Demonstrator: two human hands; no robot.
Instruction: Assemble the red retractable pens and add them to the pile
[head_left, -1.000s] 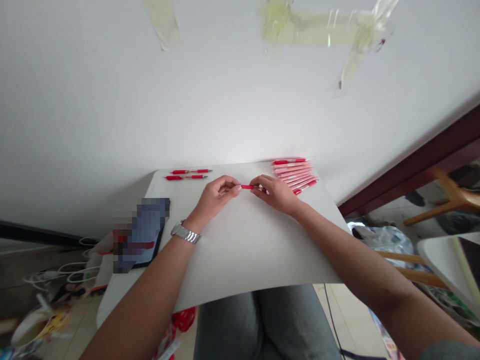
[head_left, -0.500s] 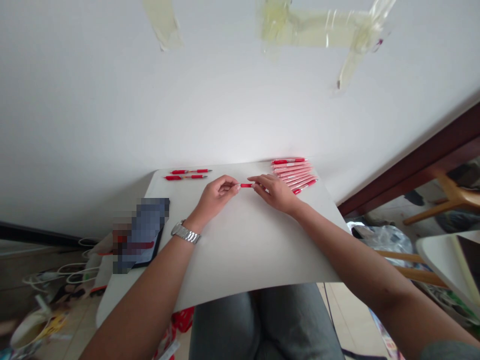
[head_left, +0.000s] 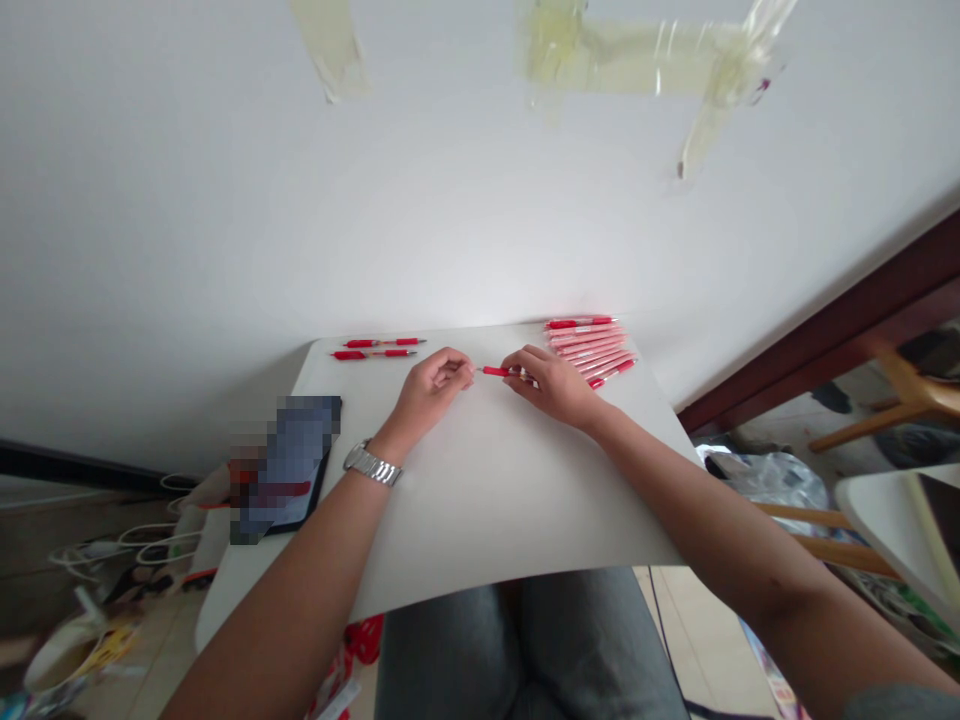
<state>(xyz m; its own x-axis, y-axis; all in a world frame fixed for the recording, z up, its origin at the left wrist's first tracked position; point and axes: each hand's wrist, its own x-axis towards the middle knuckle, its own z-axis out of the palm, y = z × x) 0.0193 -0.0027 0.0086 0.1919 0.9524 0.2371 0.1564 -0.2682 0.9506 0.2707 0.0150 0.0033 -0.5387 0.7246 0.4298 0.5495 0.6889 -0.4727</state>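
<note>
While I watch from the remote end, the red pen [head_left: 496, 371] sits between the two hands, gripped at its right part. Right hand [head_left: 553, 388]: fingers clamped on the pen, its red section poking out left of them. Left hand [head_left: 435, 385]: fingers curled, thumb and index close together just beside the pen's tip; can't tell if they touch the tip or pinch something tiny.

Step in hand, my read: fine two-handed handling at the pen's tip end. Next move calls for a steady right grip, pen kept in line with the left fingertips, small motions only.

Two red pens [head_left: 379, 354] lie left of the left fingers and a bit beyond, roughly parallel. Pen pile [head_left: 591, 344] fans out right of the right fingers, near the knuckles; sweeping right or outward could knock it, I'd guess.

Edges: the table [head_left: 517, 490] ends at the wall [head_left: 450, 200] not far beyond the fingers, so I'd not push forward. Its near edge runs by the lap, well back from the fingers. Most room is table top between the forearms, toward the body. Dark device [head_left: 300, 510], partly pixelated, lies left of the left fingers and nearer the body, by the left edge; I'd keep that elbow in.
</note>
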